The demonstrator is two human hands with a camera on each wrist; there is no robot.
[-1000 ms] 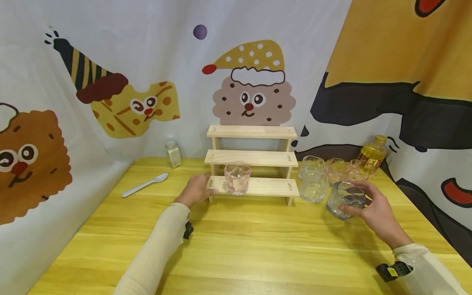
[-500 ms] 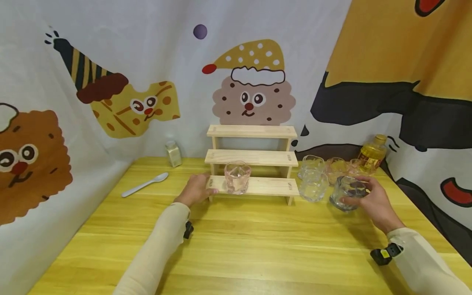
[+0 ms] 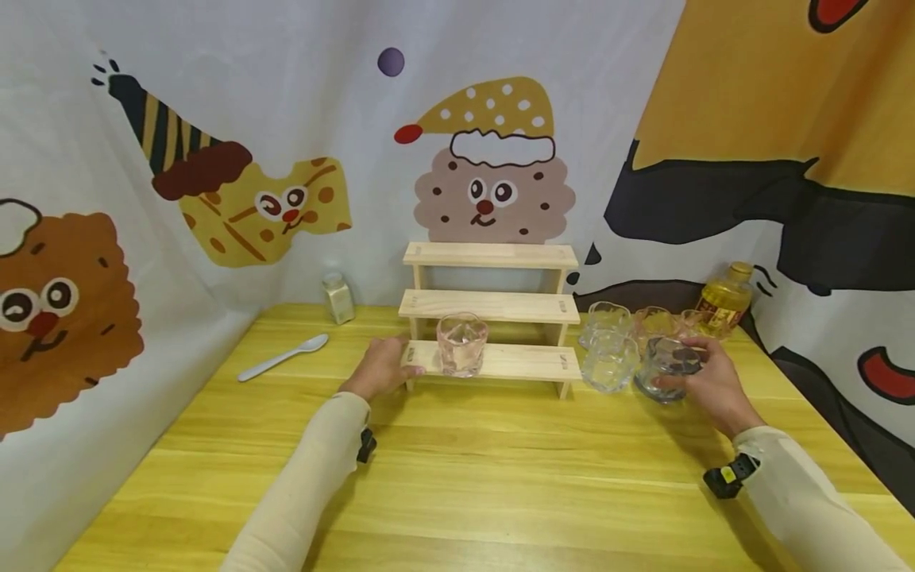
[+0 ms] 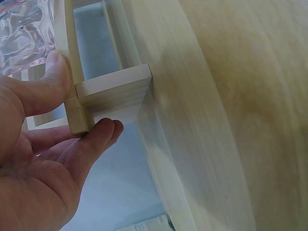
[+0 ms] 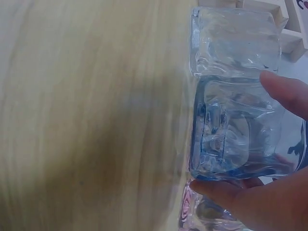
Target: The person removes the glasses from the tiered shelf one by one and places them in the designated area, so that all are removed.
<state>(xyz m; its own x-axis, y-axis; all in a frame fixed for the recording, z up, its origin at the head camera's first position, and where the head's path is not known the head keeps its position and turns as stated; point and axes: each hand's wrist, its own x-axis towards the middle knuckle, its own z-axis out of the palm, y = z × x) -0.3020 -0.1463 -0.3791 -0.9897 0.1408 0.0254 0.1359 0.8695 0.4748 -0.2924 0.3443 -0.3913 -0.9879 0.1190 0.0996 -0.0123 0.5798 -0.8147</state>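
My right hand [image 3: 715,389] holds a bluish-grey glass tumbler [image 3: 665,372], thumb and fingers on opposite sides. In the right wrist view this tumbler [image 5: 240,130] is upright over the tabletop, right beside a clear glass [image 5: 236,43]. The left hand [image 3: 379,369] grips the left end of the lowest step of a three-tier wooden stand [image 3: 529,361]. Its thumb lies on top and its fingers curl underneath, as the left wrist view shows at the step's end [image 4: 79,115]. A pink glass [image 3: 461,345] stands on that step, near the thumb.
Behind the right hand, clear glasses [image 3: 609,361] and pinkish glasses [image 3: 654,322] cluster by an oil bottle [image 3: 725,300]. At the left lie a white spoon [image 3: 282,357] and, farther back, a small capped jar [image 3: 338,299]. A printed cloth [image 3: 286,103] hangs behind the table [image 3: 457,477].
The right hand has carried the bluish-grey tumbler away from me and slightly left, close to the clear glass. My left hand stays on the stand.
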